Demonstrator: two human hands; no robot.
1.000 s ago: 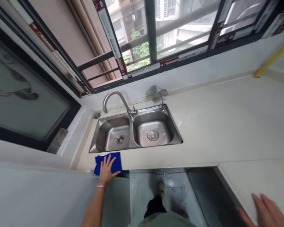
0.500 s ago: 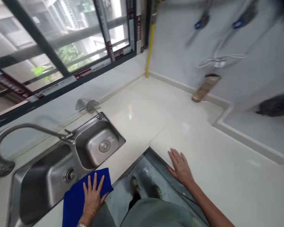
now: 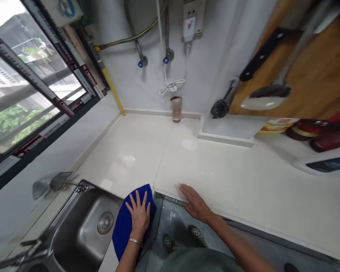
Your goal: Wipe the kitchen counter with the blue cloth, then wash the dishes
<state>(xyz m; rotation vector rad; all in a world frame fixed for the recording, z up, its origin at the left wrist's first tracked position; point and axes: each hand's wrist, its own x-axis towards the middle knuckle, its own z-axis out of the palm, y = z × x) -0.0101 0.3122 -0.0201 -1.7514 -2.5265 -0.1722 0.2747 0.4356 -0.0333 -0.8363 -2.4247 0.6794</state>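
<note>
1. Since the head view of half a second earlier, the left hand (image 3: 139, 219) and the royal-blue fabric cloth (image 3: 121, 231) had moved rightward along the sink's front, towards the inner corner of the glossy cream-white surface (image 3: 229, 177); the camera had turned right as well.
2. Left fingers were spread wide and flat on top of the cloth, which lay just beside the square stainless-steel basin (image 3: 86, 234), with its right side reaching the surface's front edge. A silver metal bracelet (image 3: 135, 240) circled that wrist.
3. Right fingers were straight and narrowly spaced, at the front edge of the surface's other arm; the hand (image 3: 195, 204) was slightly blurred, and I could not tell how firmly it touched.
4. Against the back wall stood a brownish translucent cylindrical container (image 3: 176, 110), upright, well apart from both hands.
5. At the right, a grey wiry scrubber (image 3: 219, 108) hung beside a brown wooden board (image 3: 306, 87), and a shiny metal ladle (image 3: 268, 97) hung in front of the board.
</note>
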